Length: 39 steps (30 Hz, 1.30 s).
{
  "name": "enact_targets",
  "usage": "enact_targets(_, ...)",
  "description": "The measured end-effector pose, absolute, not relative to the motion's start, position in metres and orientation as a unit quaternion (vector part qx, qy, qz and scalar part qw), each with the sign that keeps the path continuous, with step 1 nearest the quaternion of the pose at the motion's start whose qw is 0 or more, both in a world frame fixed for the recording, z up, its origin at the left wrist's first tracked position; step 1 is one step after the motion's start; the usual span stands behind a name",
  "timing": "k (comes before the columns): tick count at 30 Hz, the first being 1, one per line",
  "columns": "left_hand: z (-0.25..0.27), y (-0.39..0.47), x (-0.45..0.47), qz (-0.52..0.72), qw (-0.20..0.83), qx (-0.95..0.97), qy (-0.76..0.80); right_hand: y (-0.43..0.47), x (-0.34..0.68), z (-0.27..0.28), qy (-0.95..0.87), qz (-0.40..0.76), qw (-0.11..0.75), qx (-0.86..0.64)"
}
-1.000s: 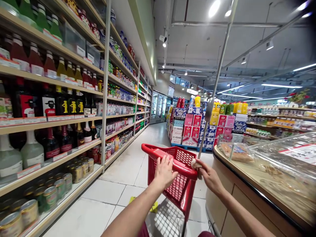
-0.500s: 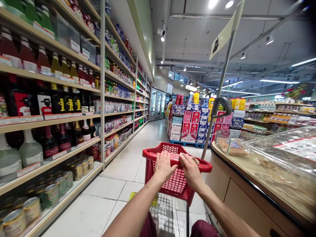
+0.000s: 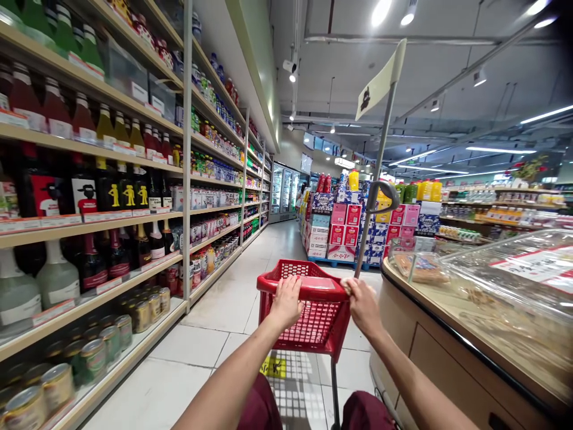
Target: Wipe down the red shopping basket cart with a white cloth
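A red plastic shopping cart stands right in front of me, its basket full of square holes. My left hand lies over the left part of its red handle, fingers bent across the bar. Around the right end of the handle my right hand is closed. Something small and pale shows by its fingers, too unclear to name. A grey pole with a cream flag and a dark hook rises behind the right hand; where it is fixed is hidden.
Shelves of bottles and cans line the left side. A rounded counter with clear covers stands close on the right. Stacked drink boxes stand ahead beside the tiled aisle. A yellow floor sticker lies beneath the cart.
My right hand has shifted rightward along the handle, away from my left hand, to its right end. The left hand has moved slightly left. The pole and flag appear further left and lower.
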<state>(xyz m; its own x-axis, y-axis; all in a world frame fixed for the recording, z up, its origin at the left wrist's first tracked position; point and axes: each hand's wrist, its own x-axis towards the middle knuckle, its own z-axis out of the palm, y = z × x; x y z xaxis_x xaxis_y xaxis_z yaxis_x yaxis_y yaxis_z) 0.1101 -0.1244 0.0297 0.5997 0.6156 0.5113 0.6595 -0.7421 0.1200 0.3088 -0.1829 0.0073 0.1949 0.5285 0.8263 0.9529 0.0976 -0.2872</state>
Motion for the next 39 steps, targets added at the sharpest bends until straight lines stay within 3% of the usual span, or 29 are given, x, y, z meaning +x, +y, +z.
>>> enact_targets(4, 0.031, -0.127, 0.109, -0.263, 0.031, -0.895, -0.358, -0.177, 0.285, 0.007, -0.589, -0.246, 0.468, -0.611)
enact_targets(8, 0.033, -0.124, 0.106, -0.248, 0.019, -0.901, -0.356, -0.164, 0.257, 0.008, -0.679, -0.272, 0.431, -0.528)
enact_targets(15, 0.034, -0.126, 0.104, -0.266, -0.016, -0.903, -0.338, -0.172, 0.296, -0.004, -0.559, -0.285, 0.475, -0.617)
enact_targets(20, 0.047, -0.124, 0.111, -0.327, -0.049, -0.873, -0.359, -0.158, 0.245, 0.012, -0.618, -0.161, 0.498, -0.586)
enact_targets(24, 0.056, -0.124, 0.139, -0.385, -0.058, -0.863, -0.323, -0.157, 0.233, 0.035, -0.580, -0.015, 0.589, -0.563)
enact_targets(28, 0.050, -0.127, 0.160, -0.338, 0.023, -0.899, -0.278, -0.160, 0.267, 0.032, -0.529, -0.023, 0.634, -0.563)
enact_targets(34, 0.055, -0.106, 0.110, -0.351, 0.049, -0.866, -0.352, -0.169, 0.316, 0.001, -0.566, -0.171, 0.495, -0.636)
enact_targets(39, 0.058, -0.121, 0.137, -0.355, 0.063, -0.860, -0.361, -0.172, 0.308, -0.001, -0.552, -0.216, 0.465, -0.657)
